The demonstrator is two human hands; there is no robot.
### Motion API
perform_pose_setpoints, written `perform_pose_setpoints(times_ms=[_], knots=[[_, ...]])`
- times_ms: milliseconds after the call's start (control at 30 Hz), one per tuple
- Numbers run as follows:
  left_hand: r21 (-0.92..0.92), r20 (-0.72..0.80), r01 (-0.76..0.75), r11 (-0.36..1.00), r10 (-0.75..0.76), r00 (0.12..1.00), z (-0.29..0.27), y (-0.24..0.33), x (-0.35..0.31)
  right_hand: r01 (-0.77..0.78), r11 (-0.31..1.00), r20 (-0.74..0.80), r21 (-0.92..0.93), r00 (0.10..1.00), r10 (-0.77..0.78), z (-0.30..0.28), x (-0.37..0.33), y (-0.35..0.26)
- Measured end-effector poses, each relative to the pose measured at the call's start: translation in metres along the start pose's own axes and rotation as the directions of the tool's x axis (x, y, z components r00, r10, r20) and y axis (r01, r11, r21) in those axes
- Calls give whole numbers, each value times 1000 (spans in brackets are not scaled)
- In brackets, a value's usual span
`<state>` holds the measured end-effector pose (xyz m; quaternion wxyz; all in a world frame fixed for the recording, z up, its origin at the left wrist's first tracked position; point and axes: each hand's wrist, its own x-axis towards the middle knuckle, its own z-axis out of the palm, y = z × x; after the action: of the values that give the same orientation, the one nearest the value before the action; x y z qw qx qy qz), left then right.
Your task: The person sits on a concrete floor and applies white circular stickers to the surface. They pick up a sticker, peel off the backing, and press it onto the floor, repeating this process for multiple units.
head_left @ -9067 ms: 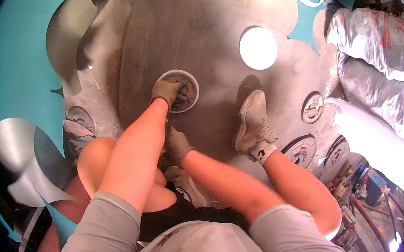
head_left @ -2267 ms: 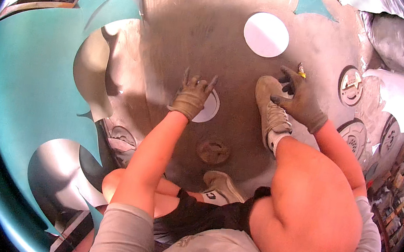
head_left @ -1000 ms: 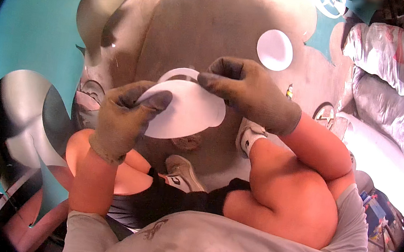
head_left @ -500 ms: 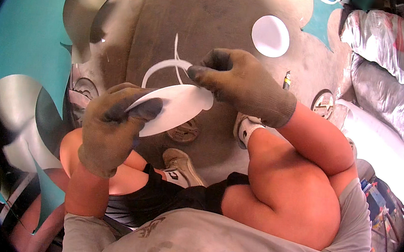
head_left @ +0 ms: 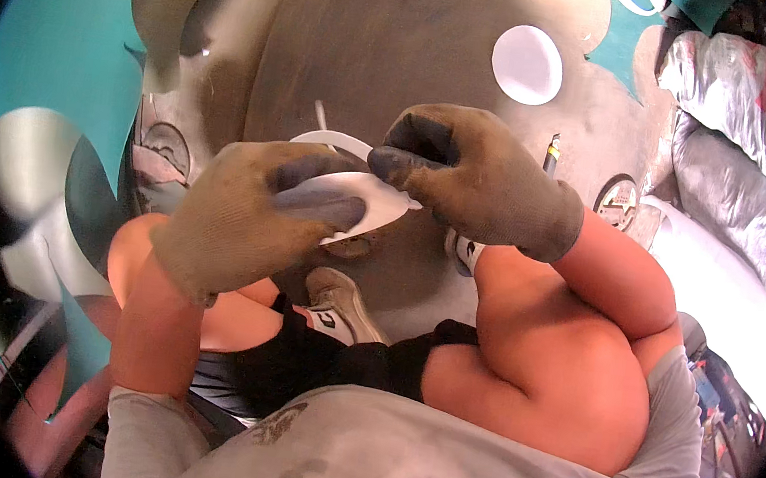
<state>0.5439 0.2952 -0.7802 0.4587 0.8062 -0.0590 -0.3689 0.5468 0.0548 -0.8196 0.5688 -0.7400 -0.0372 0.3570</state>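
The floor [head_left: 355, 66], largest here, runs bare ahead of the grip and gives both hands room to move forward. Left of the grip is a teal sheet [head_left: 57, 32], whose curved cut edges limit travel on that side; well to the right lie silvery wrapped bundles [head_left: 744, 101]. The left gloved hand [head_left: 249, 214] has thumb and fingers closed on a tilted white disc [head_left: 384, 203], raised off the floor. The right gloved hand [head_left: 480, 176] is pinched at the disc's far edge, apparently on a thin, curved white strip [head_left: 330, 142]. The step in hand is judged to be parting strip from rim; the next move would call for a steady left hold and an even pull, without creasing the disc. Beyond the right hand lies a second white disc [head_left: 527, 65]; nearer its wrist, a yellow-and-black tool [head_left: 552, 154], possibly a cutter, warrants clearance.
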Motion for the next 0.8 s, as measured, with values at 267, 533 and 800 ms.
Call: perform_pose_setpoints(times_ms=[267, 533, 800], knots=[[168, 7, 13, 986, -14, 1000, 19, -8, 2, -61, 990, 34, -131, 997, 66, 10, 0, 6], [188, 54, -21, 982, 11, 998, 25, -22, -3, -28, 978, 158, -208, 986, 62, 15, 4, 17], [-10, 137, 176, 984, -173, 975, 20, -19, -2, -161, 986, 298, -52, 939, 169, 6, 2, 13]])
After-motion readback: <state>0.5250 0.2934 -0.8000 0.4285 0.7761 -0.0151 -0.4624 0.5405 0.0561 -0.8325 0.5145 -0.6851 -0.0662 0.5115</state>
